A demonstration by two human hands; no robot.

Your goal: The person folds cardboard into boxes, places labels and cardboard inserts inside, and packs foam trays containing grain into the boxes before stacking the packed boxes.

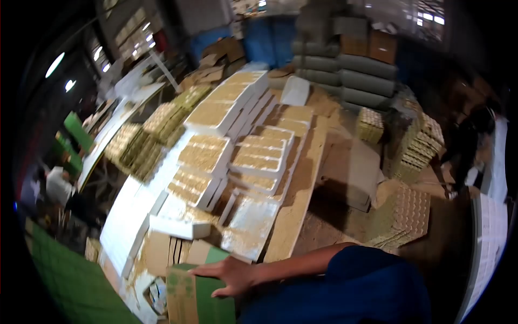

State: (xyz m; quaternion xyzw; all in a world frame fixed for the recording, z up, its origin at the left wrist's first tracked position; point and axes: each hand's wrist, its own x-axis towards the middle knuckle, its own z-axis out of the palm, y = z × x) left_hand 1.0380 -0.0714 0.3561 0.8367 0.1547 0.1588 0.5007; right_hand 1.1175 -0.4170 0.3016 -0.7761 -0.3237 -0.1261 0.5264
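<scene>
My right hand point(232, 276) reaches in from the right, in a blue sleeve point(350, 291). Its fingers stretch flat across the upper part of a green-and-brown cardboard box point(182, 297), with the thumb spread apart on the green side. My left hand is out of view. Just beyond the box lies a white foam piece point(178, 227), beside brown cardboard flaps point(159, 254). A small opening with blue-and-white items point(157, 294) shows left of the box.
White foam trays point(226, 102) filled with tan granular material stand stacked on the table. Egg-tray stacks point(135, 146) stand behind; more egg trays point(404, 216) are at right. Grey sacks point(367, 81) pile up at the back. A person point(59, 186) is at far left.
</scene>
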